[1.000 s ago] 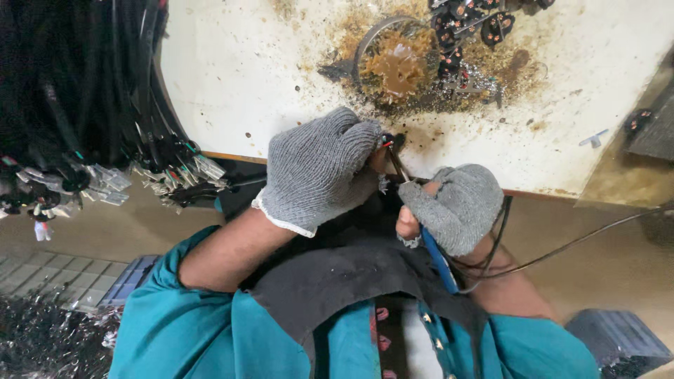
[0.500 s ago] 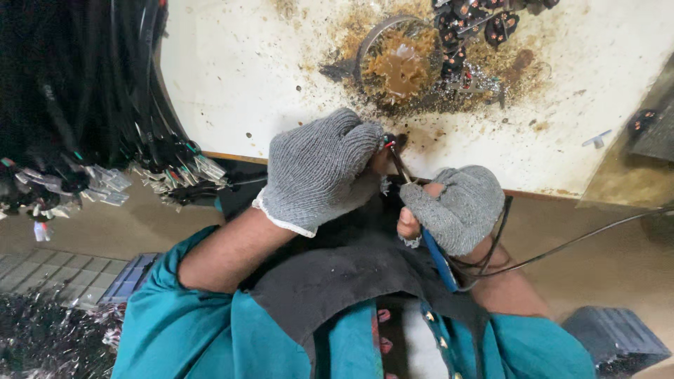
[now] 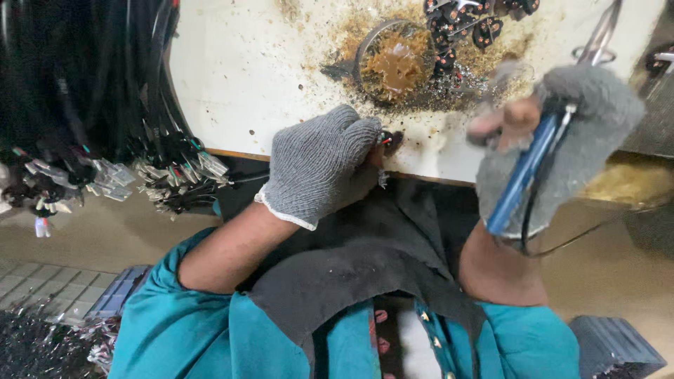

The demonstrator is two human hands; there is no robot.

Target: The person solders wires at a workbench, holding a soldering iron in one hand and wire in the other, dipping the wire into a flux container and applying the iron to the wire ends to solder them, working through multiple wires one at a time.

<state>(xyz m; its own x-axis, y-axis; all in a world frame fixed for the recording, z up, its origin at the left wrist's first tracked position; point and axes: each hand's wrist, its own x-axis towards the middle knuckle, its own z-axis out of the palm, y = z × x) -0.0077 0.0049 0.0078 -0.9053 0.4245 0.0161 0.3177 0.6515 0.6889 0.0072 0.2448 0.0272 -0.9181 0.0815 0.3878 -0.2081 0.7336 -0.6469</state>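
A: Left hand [image 3: 319,165], grey knit glove, is pinched shut on a small dark connector [image 3: 387,140] at the near edge of the worktop [image 3: 260,77]. Right hand [image 3: 562,140] is closed around a blue-handled iron [image 3: 523,172], lifted and blurred toward the far right corner.

B: Advice?

A: Judgement: keep the connector braced on the edge, wires steady, and bring the tip in slowly. Connector sits at the left fingertips, well apart from the right hand.
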